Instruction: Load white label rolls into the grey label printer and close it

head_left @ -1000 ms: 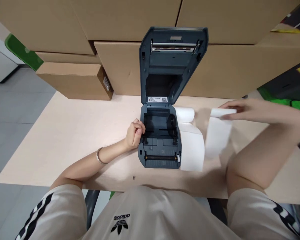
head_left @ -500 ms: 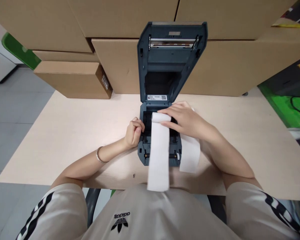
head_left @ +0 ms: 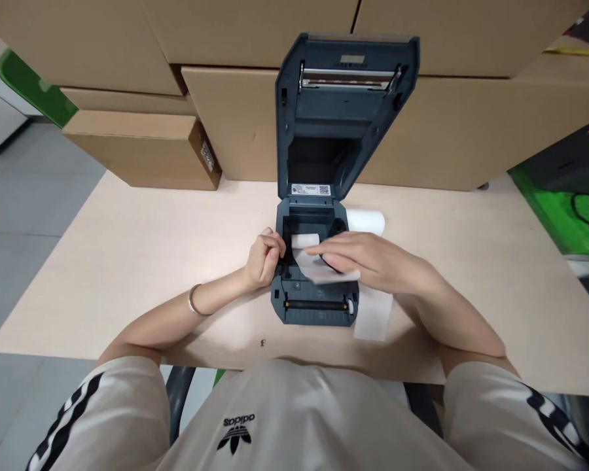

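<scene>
A dark grey label printer (head_left: 315, 317) stands on the table with its lid (head_left: 331, 121) raised. My left hand (head_left: 265, 257) is curled closed at the printer's left wall, its fingertips over the edge; what they grip inside is hidden. In the printer's bay lies a small white paper roll (head_left: 305, 241). Its loose strip (head_left: 319, 269) bends toward the right, lifted over the bay. My right hand (head_left: 360, 257) is above the bay's right side with fingers stretched out, the fingertips at the strip beside the roll. The thumb side is partly blurred.
A larger white paper roll (head_left: 366, 222) lies to the right of the printer, with a paper strip (head_left: 374, 314) running toward the table's front. Big cardboard boxes (head_left: 442, 131) stack up behind. A flat carton (head_left: 137, 154) stands at the back left of the table (head_left: 142, 242).
The small roll has gone down into the bay, out of my right hand's grasp. Its strip, which hung toward me, has swung up and right. My left hand stays at the printer's wall.
</scene>
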The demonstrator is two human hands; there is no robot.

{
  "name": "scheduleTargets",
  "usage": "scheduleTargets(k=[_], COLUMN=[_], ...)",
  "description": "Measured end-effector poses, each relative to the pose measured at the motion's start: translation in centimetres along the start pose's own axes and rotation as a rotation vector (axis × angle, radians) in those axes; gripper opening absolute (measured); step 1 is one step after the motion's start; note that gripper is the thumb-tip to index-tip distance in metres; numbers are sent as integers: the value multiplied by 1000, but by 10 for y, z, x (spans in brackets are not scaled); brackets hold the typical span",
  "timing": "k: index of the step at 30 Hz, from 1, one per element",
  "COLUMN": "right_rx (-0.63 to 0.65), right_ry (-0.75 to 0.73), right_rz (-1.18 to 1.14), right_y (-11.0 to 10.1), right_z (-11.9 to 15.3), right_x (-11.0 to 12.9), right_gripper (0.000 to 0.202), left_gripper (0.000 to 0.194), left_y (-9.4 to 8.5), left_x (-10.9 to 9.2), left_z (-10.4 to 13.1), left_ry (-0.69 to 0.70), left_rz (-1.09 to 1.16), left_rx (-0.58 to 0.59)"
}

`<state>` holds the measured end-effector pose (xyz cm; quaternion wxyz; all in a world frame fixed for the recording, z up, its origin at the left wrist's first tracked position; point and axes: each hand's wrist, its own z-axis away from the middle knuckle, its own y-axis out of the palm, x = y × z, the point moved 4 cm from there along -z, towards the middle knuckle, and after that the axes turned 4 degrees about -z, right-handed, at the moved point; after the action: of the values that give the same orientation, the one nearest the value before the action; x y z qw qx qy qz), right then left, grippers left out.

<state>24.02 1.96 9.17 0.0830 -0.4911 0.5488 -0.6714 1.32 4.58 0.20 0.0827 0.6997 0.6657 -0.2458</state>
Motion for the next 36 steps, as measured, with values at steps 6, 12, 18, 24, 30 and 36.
scheduleTargets(k=[6,12,18,24,30,36], right_rx=[75,1,-88,-123,-28,52], right_ry=[-111,-225,-247,-224,-163,-122], right_rz=[73,453,537,526,458,442], right_y=[9,40,48,48,50,61], right_z=[24,33,37,36,33,29], right_x=[51,67,74,75,67,59], right_gripper=[76,36,33,30,20,26], left_gripper=[18,18,21,23,26,24], left_y=[0,-1,0,-1,-1,0], left_x=[0,0,-1,-2,-3,-4], left_z=[0,0,0,-1,-2,-4], left_ry=[-3,-24,-14,3,9,13], left_rz=[-12,-33,-38,-60,-73,-72], left_rx=[-6,12,17,21,30,32])
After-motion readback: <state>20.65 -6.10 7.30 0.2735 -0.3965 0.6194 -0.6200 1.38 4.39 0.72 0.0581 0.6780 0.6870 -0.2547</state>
